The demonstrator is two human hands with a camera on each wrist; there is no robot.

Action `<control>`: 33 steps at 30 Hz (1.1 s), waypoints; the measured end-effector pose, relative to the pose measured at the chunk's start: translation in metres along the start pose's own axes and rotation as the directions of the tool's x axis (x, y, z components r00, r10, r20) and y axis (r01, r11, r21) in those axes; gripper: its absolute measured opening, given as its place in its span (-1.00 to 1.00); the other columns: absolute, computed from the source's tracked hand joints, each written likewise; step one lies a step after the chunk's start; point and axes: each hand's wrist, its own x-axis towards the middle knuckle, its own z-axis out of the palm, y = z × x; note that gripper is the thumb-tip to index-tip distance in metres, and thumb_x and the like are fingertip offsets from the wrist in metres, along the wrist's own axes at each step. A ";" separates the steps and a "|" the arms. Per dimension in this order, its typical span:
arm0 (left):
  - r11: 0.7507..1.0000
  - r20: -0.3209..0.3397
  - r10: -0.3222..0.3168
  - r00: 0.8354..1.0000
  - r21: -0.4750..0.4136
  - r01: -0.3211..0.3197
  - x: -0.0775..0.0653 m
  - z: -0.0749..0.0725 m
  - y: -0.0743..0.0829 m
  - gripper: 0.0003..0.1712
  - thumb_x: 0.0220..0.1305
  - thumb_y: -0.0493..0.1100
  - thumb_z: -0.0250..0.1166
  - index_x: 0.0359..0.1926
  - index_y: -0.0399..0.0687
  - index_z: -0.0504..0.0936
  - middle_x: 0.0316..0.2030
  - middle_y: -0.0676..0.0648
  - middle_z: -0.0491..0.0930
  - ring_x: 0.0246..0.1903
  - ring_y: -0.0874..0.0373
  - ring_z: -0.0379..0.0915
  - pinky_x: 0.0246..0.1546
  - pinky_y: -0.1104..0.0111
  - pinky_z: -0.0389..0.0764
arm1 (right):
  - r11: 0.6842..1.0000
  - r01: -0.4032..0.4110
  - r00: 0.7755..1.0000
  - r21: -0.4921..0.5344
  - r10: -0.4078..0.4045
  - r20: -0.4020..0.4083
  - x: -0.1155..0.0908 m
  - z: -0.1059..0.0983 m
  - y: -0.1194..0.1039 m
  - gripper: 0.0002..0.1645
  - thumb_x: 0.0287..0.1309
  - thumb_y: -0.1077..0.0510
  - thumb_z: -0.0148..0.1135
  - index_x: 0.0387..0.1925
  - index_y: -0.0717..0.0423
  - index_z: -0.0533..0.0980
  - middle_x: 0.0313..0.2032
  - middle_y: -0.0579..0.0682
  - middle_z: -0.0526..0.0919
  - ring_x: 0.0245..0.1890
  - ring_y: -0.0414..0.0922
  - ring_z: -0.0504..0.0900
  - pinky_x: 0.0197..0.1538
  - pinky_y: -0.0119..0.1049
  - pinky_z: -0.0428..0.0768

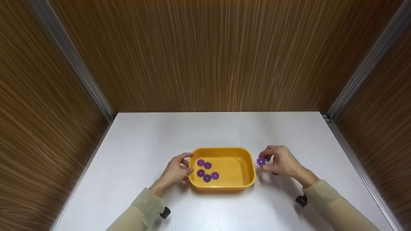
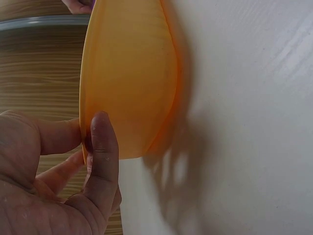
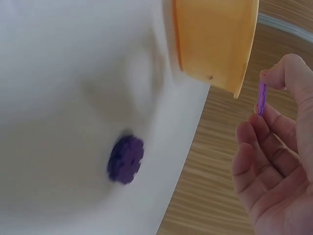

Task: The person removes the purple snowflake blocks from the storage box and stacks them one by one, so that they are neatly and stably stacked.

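My left hand (image 1: 176,170) grips the left rim of a yellow plastic tub (image 1: 237,185), thumb on one side of the wall and fingers on the other. Several purple flower-shaped discs (image 1: 214,175) lie on the tub's floor, toward its left side. Just past the tub's right rim, my right hand (image 1: 282,162) pinches another purple disc (image 3: 262,98) between thumb and fingertips, its flat face toward the head camera. A dark purple notched piece (image 3: 126,159) rests on the table below that hand. In the head view the hand mostly hides it.
The tub stands on a white tabletop (image 1: 154,134). Brown wood-grain panels (image 1: 218,57) rise behind the table and at both sides, with grey metal strips (image 1: 77,64) at the corners. A black band piece (image 1: 301,201) sits at the right wrist, another (image 1: 165,212) at the left.
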 end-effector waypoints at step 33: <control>1.000 -0.014 -0.013 1.000 0.016 0.013 0.000 0.002 0.000 -0.30 0.46 -0.37 0.41 0.55 0.08 0.58 0.03 -0.16 0.55 -0.40 0.13 0.61 -0.33 0.27 0.86 | 0.960 -0.281 0.960 0.020 0.280 0.030 -0.065 -0.002 0.043 -0.64 -0.10 0.28 0.76 -0.18 0.13 0.85 -0.34 -0.09 0.79 -0.34 -0.23 0.66 -0.28 -0.49 0.65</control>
